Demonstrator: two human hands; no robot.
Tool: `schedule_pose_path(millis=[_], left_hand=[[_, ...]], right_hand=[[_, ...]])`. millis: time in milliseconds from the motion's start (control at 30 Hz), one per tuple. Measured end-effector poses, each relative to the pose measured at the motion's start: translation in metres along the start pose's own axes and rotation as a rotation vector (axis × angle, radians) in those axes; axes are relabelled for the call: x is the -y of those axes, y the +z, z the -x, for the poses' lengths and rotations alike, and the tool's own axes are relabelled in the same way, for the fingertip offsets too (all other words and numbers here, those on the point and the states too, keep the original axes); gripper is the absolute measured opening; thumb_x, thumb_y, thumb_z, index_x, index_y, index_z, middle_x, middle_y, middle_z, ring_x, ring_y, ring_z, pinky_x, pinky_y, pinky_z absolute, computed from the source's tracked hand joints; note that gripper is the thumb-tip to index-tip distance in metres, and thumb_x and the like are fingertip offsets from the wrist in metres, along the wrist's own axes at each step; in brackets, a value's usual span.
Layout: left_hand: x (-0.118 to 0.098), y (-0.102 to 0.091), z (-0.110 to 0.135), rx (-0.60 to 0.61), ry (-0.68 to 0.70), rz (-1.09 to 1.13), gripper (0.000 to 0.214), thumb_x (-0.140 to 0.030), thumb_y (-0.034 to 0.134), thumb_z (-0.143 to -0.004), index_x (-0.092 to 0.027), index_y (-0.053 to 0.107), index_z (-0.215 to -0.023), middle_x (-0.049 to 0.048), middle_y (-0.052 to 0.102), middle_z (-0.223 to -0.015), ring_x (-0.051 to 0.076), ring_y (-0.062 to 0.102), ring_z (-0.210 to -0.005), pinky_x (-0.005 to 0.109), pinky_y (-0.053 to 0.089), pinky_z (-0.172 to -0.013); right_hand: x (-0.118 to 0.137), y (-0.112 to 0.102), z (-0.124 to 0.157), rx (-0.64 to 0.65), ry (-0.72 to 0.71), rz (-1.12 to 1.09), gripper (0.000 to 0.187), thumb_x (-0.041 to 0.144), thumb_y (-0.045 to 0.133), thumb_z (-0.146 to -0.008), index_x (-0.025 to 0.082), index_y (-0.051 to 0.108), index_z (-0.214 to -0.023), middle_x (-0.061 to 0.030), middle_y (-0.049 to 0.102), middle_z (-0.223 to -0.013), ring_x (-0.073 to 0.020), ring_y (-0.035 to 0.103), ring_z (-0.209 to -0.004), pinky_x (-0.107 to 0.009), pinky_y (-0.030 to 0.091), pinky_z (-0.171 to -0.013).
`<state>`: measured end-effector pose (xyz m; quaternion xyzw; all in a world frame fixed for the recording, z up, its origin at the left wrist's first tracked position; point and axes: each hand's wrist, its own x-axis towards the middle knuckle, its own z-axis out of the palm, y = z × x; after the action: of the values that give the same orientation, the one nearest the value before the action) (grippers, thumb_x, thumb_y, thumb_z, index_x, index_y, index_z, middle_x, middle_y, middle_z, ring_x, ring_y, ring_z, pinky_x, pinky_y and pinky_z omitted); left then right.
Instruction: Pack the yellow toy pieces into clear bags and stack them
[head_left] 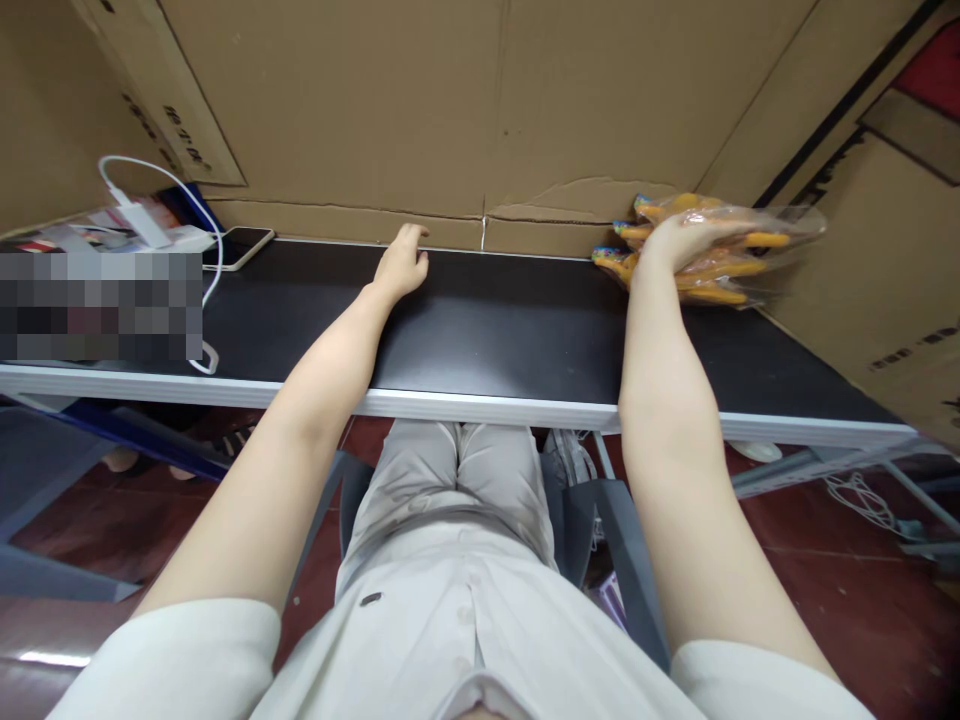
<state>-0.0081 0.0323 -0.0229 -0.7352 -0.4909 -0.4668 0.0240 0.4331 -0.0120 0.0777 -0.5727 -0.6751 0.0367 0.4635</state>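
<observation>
My left hand point(403, 262) rests on the black tabletop point(480, 320) near its far edge, fingers curled loosely with nothing visible in them. My right hand point(679, 240) lies over a bundle of orange items in clear plastic packaging point(720, 262) at the table's far right, against the cardboard wall; its fingers are closed over the top of the bundle. Blue-and-yellow ends of the items stick out on the left of the packaging.
Cardboard sheets point(360, 100) wall in the back and right of the table. A smartphone point(244, 245), a white charger with cable point(146, 222) and papers lie at the far left. Chair and table legs stand below on the red floor.
</observation>
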Motion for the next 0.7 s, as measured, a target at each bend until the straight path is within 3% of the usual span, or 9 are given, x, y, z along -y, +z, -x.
schedule_pose_path(millis=[67,133,233,300,367,467,600,700], left_hand=[[-0.001,-0.001,0.000,0.001,0.000,-0.005,0.032,-0.019,0.066,-0.096,-0.021,0.067,-0.128,0.0215,0.071,-0.144,0.037,0.076,-0.130,0.060,0.050,-0.132],[-0.003,-0.002,0.000,-0.005,0.013,0.018,0.030,-0.021,0.066,-0.098,-0.022,0.068,-0.127,0.0205,0.072,-0.143,0.037,0.075,-0.132,0.060,0.049,-0.132],[-0.003,-0.003,0.001,-0.009,0.040,0.052,0.026,-0.026,0.066,-0.100,-0.024,0.068,-0.126,0.0187,0.073,-0.139,0.037,0.075,-0.133,0.060,0.048,-0.133],[-0.003,-0.002,0.001,-0.011,0.047,0.053,0.025,-0.026,0.066,-0.100,-0.023,0.068,-0.124,0.0183,0.073,-0.137,0.037,0.075,-0.132,0.059,0.050,-0.132],[-0.001,0.000,0.001,-0.009,0.032,0.032,0.025,-0.023,0.066,-0.098,-0.022,0.068,-0.123,0.0189,0.073,-0.138,0.037,0.075,-0.131,0.058,0.051,-0.131],[0.001,-0.002,0.000,-0.003,-0.014,-0.012,0.027,-0.021,0.066,-0.095,-0.021,0.067,-0.122,0.0197,0.072,-0.141,0.039,0.074,-0.134,0.060,0.051,-0.131],[0.001,-0.024,-0.004,-0.064,-0.125,-0.038,0.023,-0.025,0.071,-0.097,-0.025,0.065,-0.120,0.0180,0.071,-0.143,0.043,0.061,-0.152,0.066,0.046,-0.134],[0.010,-0.053,-0.006,-0.149,-0.261,-0.071,0.012,-0.030,0.066,-0.108,-0.025,0.062,-0.117,0.0173,0.070,-0.146,0.040,0.041,-0.169,0.066,0.043,-0.133]], right_hand=[[0.024,-0.003,0.019,0.011,-0.010,0.052,0.045,0.026,0.038,-0.116,0.017,0.063,-0.151,-0.0280,0.062,-0.156,-0.0358,0.050,-0.155,-0.056,0.050,-0.120],[0.046,0.001,0.031,-0.030,-0.012,0.112,0.050,0.030,0.039,-0.116,0.016,0.059,-0.159,-0.0279,0.057,-0.165,-0.0360,0.048,-0.158,-0.052,0.051,-0.118],[0.065,0.013,0.035,-0.231,0.060,0.173,0.068,0.019,0.033,-0.112,0.005,0.033,-0.178,-0.0270,0.030,-0.187,-0.0313,0.044,-0.165,-0.045,0.049,-0.122],[0.068,0.025,0.033,-0.283,0.087,0.208,0.078,0.011,0.032,-0.106,-0.003,0.019,-0.182,-0.0232,0.015,-0.193,-0.0274,0.044,-0.168,-0.040,0.044,-0.129],[0.065,0.039,0.031,-0.153,0.078,0.266,0.078,0.008,0.033,-0.104,-0.001,0.025,-0.182,-0.0196,0.024,-0.192,-0.0272,0.050,-0.166,-0.041,0.040,-0.134],[0.057,0.064,0.032,0.178,0.047,0.374,0.069,0.012,0.037,-0.109,0.004,0.042,-0.177,-0.0215,0.050,-0.179,-0.0312,0.054,-0.164,-0.049,0.039,-0.138],[0.047,0.092,0.038,0.564,0.080,0.508,0.063,0.025,0.040,-0.118,0.000,0.045,-0.175,-0.0229,0.034,-0.188,-0.0354,0.030,-0.178,-0.054,0.024,-0.146],[0.049,0.100,0.042,0.664,0.124,0.564,0.063,0.027,0.030,-0.121,0.003,0.042,-0.178,-0.0223,0.033,-0.188,-0.0353,0.031,-0.178,-0.059,0.024,-0.145]])
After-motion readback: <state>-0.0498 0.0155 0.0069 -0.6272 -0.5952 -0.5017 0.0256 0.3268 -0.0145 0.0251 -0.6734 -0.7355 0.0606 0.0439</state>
